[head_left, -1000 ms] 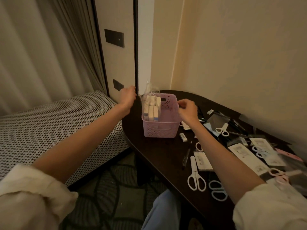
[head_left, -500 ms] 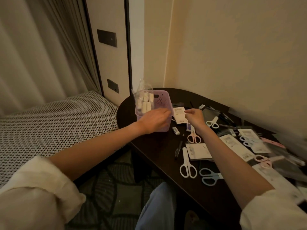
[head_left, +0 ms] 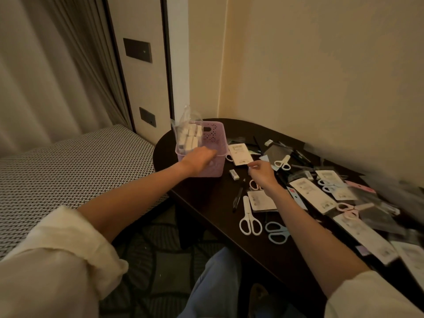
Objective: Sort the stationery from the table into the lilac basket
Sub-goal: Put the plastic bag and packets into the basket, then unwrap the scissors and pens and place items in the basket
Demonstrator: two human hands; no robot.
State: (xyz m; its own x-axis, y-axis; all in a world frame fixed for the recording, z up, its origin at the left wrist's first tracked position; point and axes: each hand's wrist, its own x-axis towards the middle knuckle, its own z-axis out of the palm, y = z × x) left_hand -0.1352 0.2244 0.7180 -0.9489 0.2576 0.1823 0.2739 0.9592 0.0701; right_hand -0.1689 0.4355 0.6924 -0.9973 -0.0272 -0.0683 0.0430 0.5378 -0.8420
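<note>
Left hand (head_left: pixel 199 162): has come from the far left rim to the near rim of the lilac perforated plastic basket (head_left: pixel 212 137); grip unclear.
Right hand (head_left: pixel 262 172): loosely curled, holding nothing, has dropped just below the white packaged card (head_left: pixel 240 154).
Meaning: the basket is steadied; that card looks next.
Around: white-handled scissors (head_left: pixel 250 220), a black pen (head_left: pixel 238 195) and more packets crowd the dark oval table (head_left: pixel 213 203).

Your left hand (head_left: pixel 199 160) has swung from the far side of the basket (head_left: pixel 213 143) to its near rim, while your right hand (head_left: pixel 261 172) has let go of the card (head_left: pixel 241 153) and drawn back.
</note>
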